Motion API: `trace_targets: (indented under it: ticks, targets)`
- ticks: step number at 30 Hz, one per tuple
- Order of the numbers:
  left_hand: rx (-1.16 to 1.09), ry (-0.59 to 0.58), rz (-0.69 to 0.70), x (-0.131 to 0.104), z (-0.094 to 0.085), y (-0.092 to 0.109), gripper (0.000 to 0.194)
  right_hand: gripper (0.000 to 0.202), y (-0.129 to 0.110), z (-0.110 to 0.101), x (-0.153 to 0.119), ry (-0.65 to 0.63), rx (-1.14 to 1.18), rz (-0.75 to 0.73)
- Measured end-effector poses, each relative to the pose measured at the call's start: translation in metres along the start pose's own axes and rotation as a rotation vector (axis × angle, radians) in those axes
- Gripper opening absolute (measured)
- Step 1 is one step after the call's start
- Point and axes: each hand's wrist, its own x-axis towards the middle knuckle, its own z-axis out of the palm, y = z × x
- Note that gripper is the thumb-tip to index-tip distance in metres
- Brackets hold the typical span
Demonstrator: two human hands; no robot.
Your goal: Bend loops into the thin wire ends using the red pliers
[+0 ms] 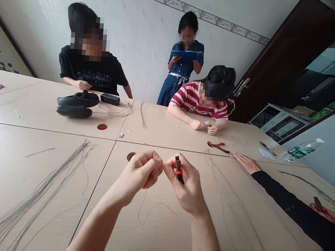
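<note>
My left hand [140, 173] is closed in a pinch on a thin wire [141, 212], whose loose end curls down over the table below. Close beside it, my right hand [184, 185] is closed around small pliers [179, 169] with red-and-black handles, jaws pointing up. Its thumb and forefinger also meet near the left fingertips, where a short bit of the strand seems to pass between both hands. The exact spot they pinch is too small to make out. A bundle of long thin wires [62, 171] lies to the left of my hands.
More wires [224, 180] lie to the right, near a co-worker's hand [247, 162] resting flat. Red-handled pliers [218, 146], a bottle [302, 150], a pen [268, 148] and a black headset [76, 103] are on the table [135, 239]. Several people are around it.
</note>
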Motion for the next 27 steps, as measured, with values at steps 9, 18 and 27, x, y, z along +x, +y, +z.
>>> trace_targets:
  ticks: [9, 18, 27]
  targets:
    - [0.308, -0.070, 0.247, -0.003, -0.006, -0.002, 0.024, 0.025, -0.008, -0.005, -0.001, -0.052, 0.120, 0.074]
    - [0.547, -0.018, 0.391, -0.001, -0.004, -0.004, 0.015, 0.024, -0.006, -0.010, 0.000, -0.061, 0.140, 0.143]
    - [0.268, -0.074, 0.287, 0.003, -0.010, -0.005, 0.027, 0.024, -0.006, -0.010, -0.002, -0.044, 0.176, 0.136]
